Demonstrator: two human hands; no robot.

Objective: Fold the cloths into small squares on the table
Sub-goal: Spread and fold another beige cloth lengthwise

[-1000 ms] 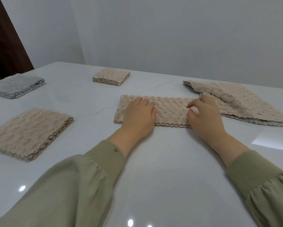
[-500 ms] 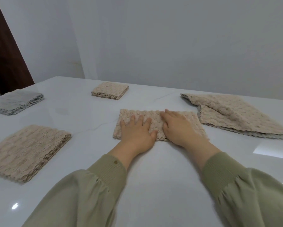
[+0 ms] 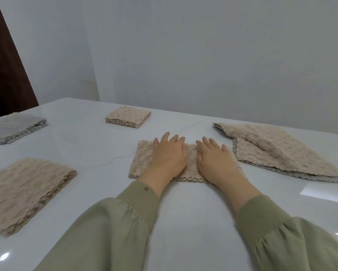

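Observation:
A beige textured cloth, folded into a short thick rectangle, lies in the middle of the white table. My left hand rests flat on its left half, fingers spread. Beside it, my right hand presses flat on the right half. Neither hand grips anything. A small folded beige square sits further back. To the right lies a larger beige cloth, loosely folded at an angle.
A beige folded cloth lies at the near left. A grey folded cloth sits at the far left edge. White walls stand behind the table and a dark door is at the left.
My right hand folded the cloth's right end over to the left, and the strip became shorter and thicker. Both hands now lie flat on it. The view tilted upward.

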